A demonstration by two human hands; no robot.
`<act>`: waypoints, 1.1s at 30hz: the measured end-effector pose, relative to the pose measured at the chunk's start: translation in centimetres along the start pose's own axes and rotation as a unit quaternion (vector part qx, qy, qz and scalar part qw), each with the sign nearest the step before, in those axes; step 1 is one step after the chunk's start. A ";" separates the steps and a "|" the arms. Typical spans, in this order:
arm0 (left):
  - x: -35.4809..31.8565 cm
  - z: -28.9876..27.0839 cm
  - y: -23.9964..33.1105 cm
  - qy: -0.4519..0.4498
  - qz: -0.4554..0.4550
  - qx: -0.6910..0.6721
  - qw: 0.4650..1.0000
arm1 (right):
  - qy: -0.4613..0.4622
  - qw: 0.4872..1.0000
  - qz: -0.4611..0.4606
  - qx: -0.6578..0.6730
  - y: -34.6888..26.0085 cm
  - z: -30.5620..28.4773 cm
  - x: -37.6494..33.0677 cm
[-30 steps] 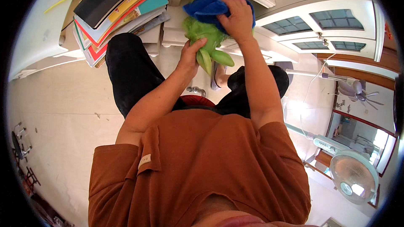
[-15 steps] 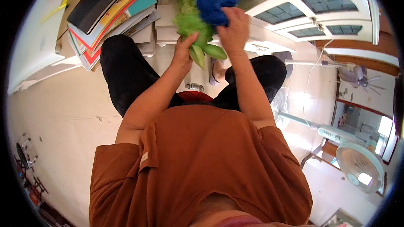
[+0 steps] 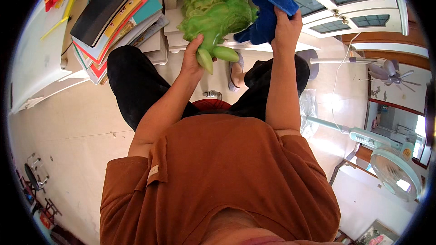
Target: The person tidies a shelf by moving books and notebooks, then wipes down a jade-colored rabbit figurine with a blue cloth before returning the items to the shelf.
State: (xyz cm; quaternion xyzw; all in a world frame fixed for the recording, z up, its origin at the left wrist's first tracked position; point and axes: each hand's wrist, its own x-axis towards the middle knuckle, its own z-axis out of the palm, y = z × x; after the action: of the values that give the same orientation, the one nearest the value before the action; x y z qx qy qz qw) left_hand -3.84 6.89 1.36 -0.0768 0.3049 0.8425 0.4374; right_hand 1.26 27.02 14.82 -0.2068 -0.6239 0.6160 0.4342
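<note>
A glossy green, jade-like leafy ornament (image 3: 217,16) with a ruffled, bumpy far part lies on a white cabinet ledge. Its two pointed lobes stick out toward me over the edge. My left hand (image 3: 194,55) grips it from the left near those lobes, thumb on top; the fingers underneath are partly hidden. Off to its right, my right hand (image 3: 287,29) pinches a blue cloth (image 3: 265,4), which hangs loosely in folds. The cloth's lower corner comes close to the ornament's right side; whether they touch I cannot tell.
A stack of books and folders (image 3: 120,22) stands at the left, beside my knee. An open white cabinet door (image 3: 349,7) with dark panes is at the right. Standing fans, one pale green (image 3: 393,172), are farther right. A clear plastic bag (image 3: 309,111) lies near my right knee.
My right hand has lifted the blue cloth off the ornament and moved right, uncovering the ornament's right side. My left hand keeps its grip, shifted slightly left.
</note>
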 end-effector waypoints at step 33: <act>0.1 1.4 2.1 0.068 0.000 0.019 0.997 | -0.005 0.988 -0.051 -0.146 2.4 -3.6 -4.4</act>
State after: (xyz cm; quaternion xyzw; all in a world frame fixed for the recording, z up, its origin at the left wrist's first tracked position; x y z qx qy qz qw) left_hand -5.31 6.90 3.39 -0.1258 0.3503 0.8292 0.4170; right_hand 5.84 26.08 10.77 -0.2325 -0.7192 0.4965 0.4269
